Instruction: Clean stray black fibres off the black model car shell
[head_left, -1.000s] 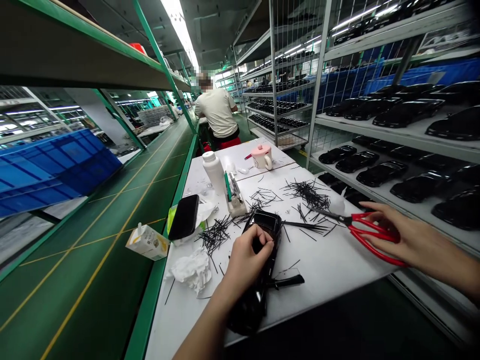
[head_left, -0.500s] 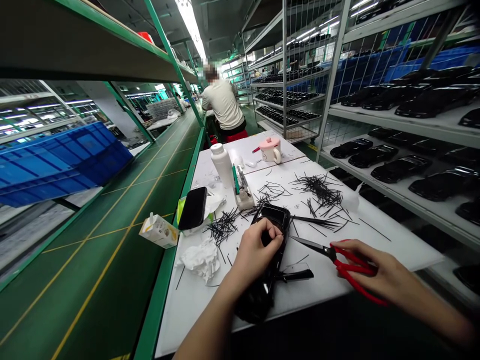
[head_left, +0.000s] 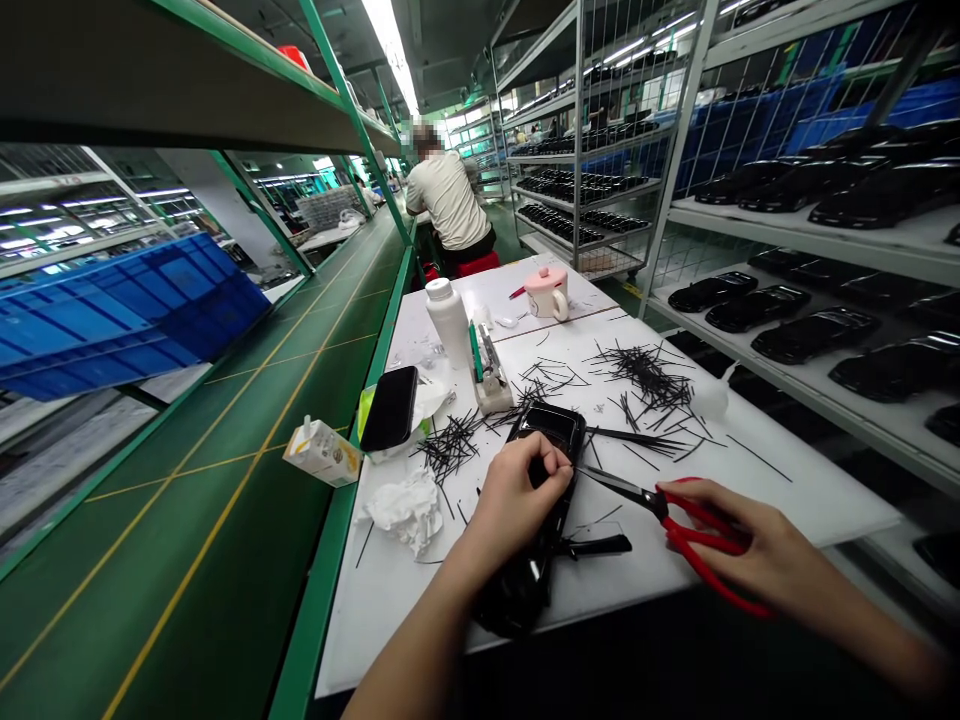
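A glossy black model car body (head_left: pixel 517 590) lies lengthwise on the white table, partly covered by my left hand (head_left: pixel 525 490). The fingers of that hand are pinched together over the car's right side; what they hold, if anything, is too small to make out. In my right hand (head_left: pixel 750 540) is a pair of scissors (head_left: pixel 697 540) with red handles, its blades pointing left and nearly touching the left fingertips. A black part (head_left: pixel 600 546) lies right of the car. Thin black strips (head_left: pixel 649 380) are heaped beyond the scissors, with another pile (head_left: pixel 450 445) left of the car.
Left of the car are crumpled tissue (head_left: pixel 409 510), a phone (head_left: pixel 388 408) and a drink carton (head_left: pixel 322 452). Farther back stand a white bottle (head_left: pixel 448 325), a tool holder (head_left: pixel 491 375) and a lidded mug (head_left: pixel 546 293). A green conveyor (head_left: pixel 247 520) runs left; racks of car bodies (head_left: pixel 810 335) stand right.
The scissors have come closer to my left fingertips, their tips now almost at the pinch. My left hand stays over the car. The whole view has shifted slightly.
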